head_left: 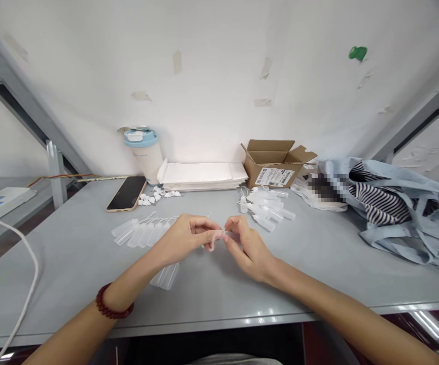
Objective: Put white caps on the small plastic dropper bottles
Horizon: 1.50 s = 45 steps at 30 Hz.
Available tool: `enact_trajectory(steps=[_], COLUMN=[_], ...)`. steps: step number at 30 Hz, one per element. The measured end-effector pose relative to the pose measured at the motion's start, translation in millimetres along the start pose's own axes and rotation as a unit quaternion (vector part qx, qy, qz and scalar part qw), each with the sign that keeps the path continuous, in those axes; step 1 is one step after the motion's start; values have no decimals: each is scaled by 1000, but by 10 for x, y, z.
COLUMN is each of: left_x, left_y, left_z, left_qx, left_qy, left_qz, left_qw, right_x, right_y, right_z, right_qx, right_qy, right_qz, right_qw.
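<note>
L hand (192,235) & R hand (250,248) both pinch small whitish pc (223,232) btwn fingertips, nearer than carton (250,170) & to its left; pc mostly hidden, shape unclear. Bottle row (141,235), well left of carton, partly blocked by L hand. Loose bottles (269,205) just in front of carton, overlapping, hard to count.

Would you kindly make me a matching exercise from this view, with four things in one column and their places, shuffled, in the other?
Things
1. Cream cup with light-blue lid
2. Open brown cardboard box
3. Dark-red beaded bracelet
4. Small translucent plastic item

Places
A. Around the left forearm
B. Between the black-screened, gold-edged phone and the flat white stack
C. Pinched by the left hand and right hand
D. At that stack's right end

Pairs: 1-B; 2-D; 3-A; 4-C
</note>
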<state>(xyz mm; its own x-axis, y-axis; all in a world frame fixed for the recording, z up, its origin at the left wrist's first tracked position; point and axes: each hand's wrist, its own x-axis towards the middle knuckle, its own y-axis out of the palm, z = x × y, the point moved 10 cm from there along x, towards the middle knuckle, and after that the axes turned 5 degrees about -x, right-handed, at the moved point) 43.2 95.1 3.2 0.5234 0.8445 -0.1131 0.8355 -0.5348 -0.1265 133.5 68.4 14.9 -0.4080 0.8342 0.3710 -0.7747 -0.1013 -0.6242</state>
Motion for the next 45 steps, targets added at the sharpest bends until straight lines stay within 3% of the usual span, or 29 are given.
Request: enact_trajectory(steps=[7, 11, 15, 18, 22, 28, 31, 35, 38, 42, 45], left_x=[-7, -8, -32, -21, -14, -7, -31, -95, -126, -93, -69], left_y=[79, 58, 41, 38, 2, 128, 146, 193, 200, 99, -21], left_z=[90, 6, -121, -98, -55, 18, -48, -204, -265, -236, -177], left_qx=[-28, 17, 45, 32, 24, 80, 131, 248, 281, 221, 126], left_qy=[-35, 33, 112, 87, 44, 21, 63, 161, 206, 164, 100], left_qz=[38, -10, -58, -62, -59, 15, 6, -11, -29, -60, -85], left_qw=[998, 999, 991, 994, 997, 996, 989, 955, 937, 960, 983], right_x=[-16, -1, 23, 26, 21, 8, 5, 0, 1, 30, 49], right_y=[45, 58, 36, 34, -14, -9, 1, 52, 80, 21, -102], right_z=[104, -41, -203, -229, -143, -92, -166, -249, -274, -219, -173], right_qx=[-33, 30, 136, 179, 122, 84, 144, 235, 271, 244, 131], right_qy=[-51, 14, 91, 115, 81, 55, 94, 150, 181, 156, 104], right_qz=[28, 58, 49, 40, 22, 26, 25, 39, 47, 35, 0], right_qw=[998, 998, 985, 976, 989, 995, 985, 960, 944, 956, 986])
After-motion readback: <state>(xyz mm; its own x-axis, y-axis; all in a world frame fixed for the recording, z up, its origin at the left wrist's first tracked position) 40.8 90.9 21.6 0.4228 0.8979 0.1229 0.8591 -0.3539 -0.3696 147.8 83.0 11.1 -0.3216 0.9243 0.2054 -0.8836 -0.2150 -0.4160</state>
